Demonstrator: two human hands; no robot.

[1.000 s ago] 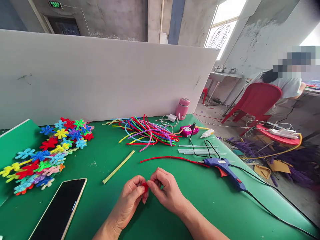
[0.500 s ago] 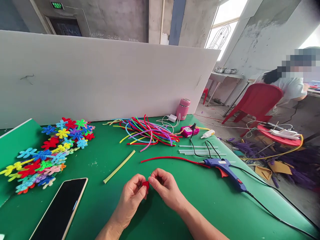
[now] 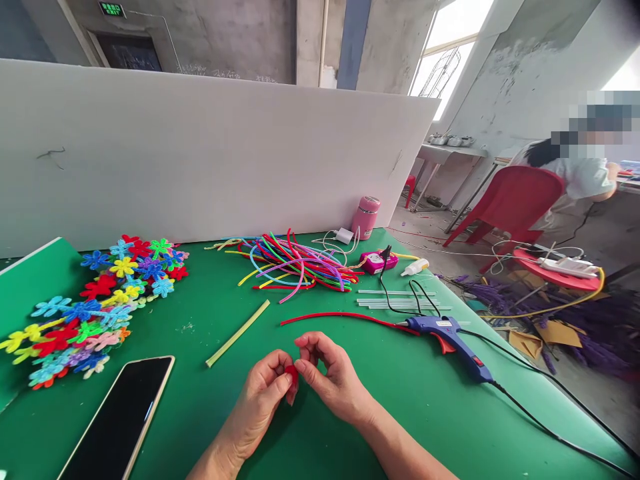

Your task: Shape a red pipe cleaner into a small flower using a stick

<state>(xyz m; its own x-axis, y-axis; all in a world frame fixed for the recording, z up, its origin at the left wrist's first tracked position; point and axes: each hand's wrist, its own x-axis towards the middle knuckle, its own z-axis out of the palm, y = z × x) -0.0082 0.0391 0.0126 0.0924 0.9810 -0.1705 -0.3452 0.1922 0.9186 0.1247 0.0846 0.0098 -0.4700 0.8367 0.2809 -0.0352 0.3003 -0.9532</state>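
Note:
My left hand [image 3: 265, 393] is closed, pinching a small red piece of pipe cleaner [image 3: 292, 375] between thumb and fingers; most of the piece is hidden. Close on its right is my right hand [image 3: 333, 380], with thumb and index finger apart and the thumb tip beside the red piece. Whether that thumb touches it I cannot tell. A long red pipe cleaner [image 3: 340, 314] lies just beyond both hands, its right end by the nozzle of a blue glue gun [image 3: 445, 328]. To the left rests a pale yellow-green bundle of strips [image 3: 237, 333].
Colourful pipe-cleaner flowers [image 3: 100, 287] pile up at left, near a phone [image 3: 117, 420]. Loose pipe cleaners [image 3: 300, 263], clear glue sticks [image 3: 395, 304], a white bottle [image 3: 415, 267] and a pink flask [image 3: 367, 217] lie or stand farther back. Black cords trail right. A person [image 3: 575, 167] sits beyond.
My right index finger has lifted away from its thumb, so that hand has opened slightly. The left hand keeps its pinch on the red piece.

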